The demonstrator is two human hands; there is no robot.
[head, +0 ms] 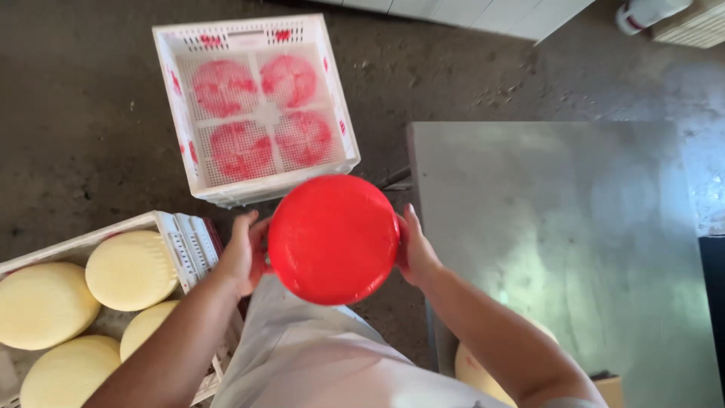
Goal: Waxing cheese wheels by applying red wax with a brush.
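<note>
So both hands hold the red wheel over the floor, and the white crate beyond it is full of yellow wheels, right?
Not quite. The head view shows the white crate beyond the red wheel holds no wheels, only red stains on its mesh floor. The yellow wheels sit in the other crate, lower left. Left hand and right hand do hold the red wheel.

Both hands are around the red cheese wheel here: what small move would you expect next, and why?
Probably lowering the red wheel forward toward the white crate. The left hand and right hand hold it by its edges, the crate sits on the floor ahead, and its mesh bottom shows red stains.
</note>
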